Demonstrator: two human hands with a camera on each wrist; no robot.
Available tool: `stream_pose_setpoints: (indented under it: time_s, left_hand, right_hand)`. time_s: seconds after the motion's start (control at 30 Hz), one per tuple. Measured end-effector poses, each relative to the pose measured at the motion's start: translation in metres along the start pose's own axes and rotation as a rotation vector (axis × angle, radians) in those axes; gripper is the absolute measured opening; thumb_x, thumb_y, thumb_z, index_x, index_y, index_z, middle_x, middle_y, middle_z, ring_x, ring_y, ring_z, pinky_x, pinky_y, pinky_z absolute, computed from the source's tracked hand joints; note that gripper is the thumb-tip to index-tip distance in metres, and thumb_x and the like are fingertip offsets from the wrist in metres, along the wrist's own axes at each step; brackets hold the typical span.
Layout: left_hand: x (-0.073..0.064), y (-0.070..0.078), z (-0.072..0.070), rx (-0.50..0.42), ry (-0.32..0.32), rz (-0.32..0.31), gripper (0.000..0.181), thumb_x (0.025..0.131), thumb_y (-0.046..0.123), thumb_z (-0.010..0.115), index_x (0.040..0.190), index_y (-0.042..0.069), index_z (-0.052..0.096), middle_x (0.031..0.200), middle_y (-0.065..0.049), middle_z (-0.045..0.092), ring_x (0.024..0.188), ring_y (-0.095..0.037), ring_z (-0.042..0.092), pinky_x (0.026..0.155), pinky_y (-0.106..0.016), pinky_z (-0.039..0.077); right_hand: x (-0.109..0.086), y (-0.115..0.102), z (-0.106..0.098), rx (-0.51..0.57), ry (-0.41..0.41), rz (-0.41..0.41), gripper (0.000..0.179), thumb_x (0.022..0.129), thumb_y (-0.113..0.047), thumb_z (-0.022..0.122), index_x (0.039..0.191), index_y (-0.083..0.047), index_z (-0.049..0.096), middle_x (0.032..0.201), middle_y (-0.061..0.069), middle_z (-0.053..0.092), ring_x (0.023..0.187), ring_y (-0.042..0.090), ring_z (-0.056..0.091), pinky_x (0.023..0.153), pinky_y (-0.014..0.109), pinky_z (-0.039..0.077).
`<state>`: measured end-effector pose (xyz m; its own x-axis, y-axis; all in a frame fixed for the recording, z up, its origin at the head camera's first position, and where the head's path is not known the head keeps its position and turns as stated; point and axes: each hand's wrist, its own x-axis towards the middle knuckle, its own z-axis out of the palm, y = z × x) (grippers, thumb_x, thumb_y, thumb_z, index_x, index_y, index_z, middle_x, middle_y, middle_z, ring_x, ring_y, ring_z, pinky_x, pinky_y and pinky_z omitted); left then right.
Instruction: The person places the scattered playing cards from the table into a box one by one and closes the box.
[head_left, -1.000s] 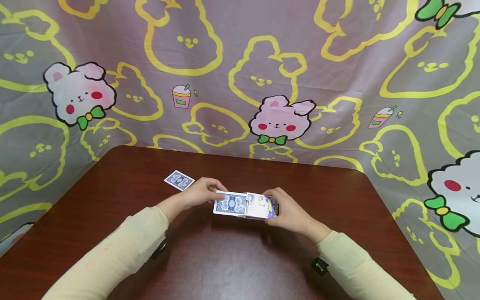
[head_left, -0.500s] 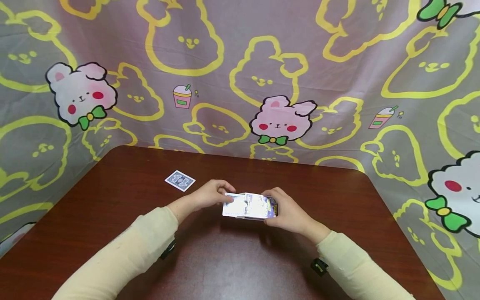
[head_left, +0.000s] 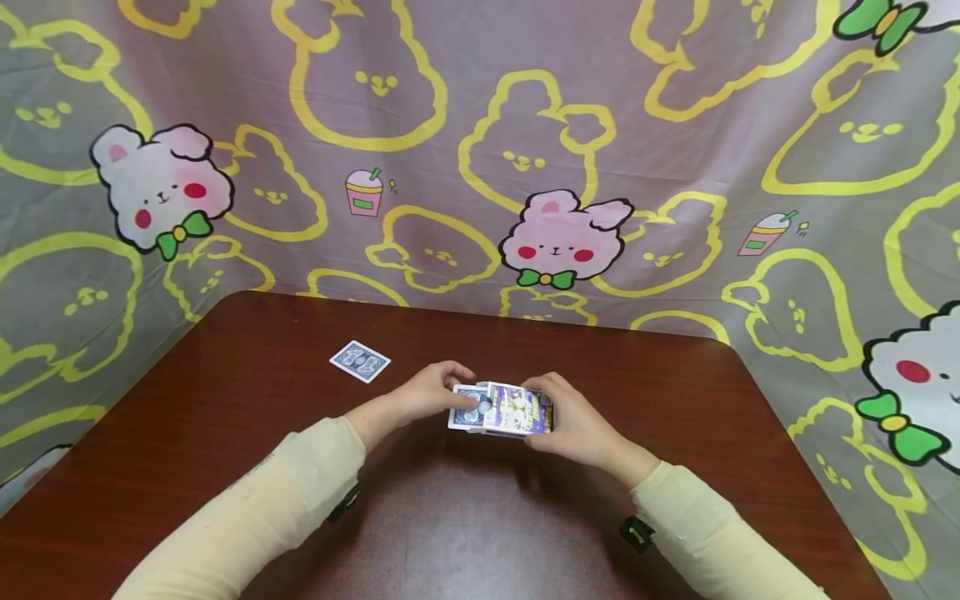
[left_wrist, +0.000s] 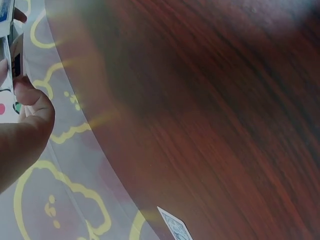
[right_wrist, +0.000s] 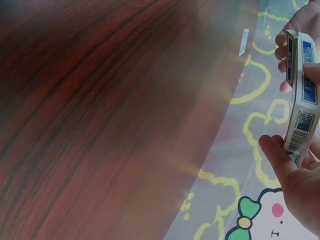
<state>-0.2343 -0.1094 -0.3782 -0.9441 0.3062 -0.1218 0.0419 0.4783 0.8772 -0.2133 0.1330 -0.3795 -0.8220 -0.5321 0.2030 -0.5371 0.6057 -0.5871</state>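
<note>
A playing card (head_left: 459,419) with a patterned blue back sticks partly out of the left end of a card box (head_left: 514,408). My left hand (head_left: 427,392) pinches the card's outer end, thumb on top. At the opposite end, my right hand (head_left: 576,423) grips the purple and white box between thumb and fingers. The right wrist view has the box (right_wrist: 302,122) edge-on, with a barcode on its narrow side. Both hands hold box and card above the table. Whether other cards lie inside is hidden.
Another blue-backed playing card (head_left: 360,362) lies face down on the brown wooden table (head_left: 465,533), to the left and farther back. Beyond the table's far edge hangs a grey curtain (head_left: 450,192) with cartoon prints.
My left hand has moved right, pushing the card deeper into the box, so less of it sticks out. The right hand has stayed nearly still, and the loose card has not moved.
</note>
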Motion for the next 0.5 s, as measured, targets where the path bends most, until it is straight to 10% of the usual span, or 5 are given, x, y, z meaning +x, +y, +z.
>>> stream_pose_setpoints:
  time_s: [0.5]
  left_hand:
    - [0.002, 0.000, 0.022, -0.111, -0.047, -0.038, 0.040, 0.084, 0.009, 0.064, 0.119, -0.006, 0.053, 0.093, -0.012, 0.060, 0.074, -0.010, 0.056, 0.065, -0.020, 0.048]
  right_hand:
    - [0.000, -0.001, 0.003, 0.006, -0.008, -0.020, 0.059, 0.066, -0.017, 0.078, 0.119, -0.007, 0.053, 0.110, 0.003, 0.053, 0.093, 0.015, 0.050, 0.077, 0.025, 0.045]
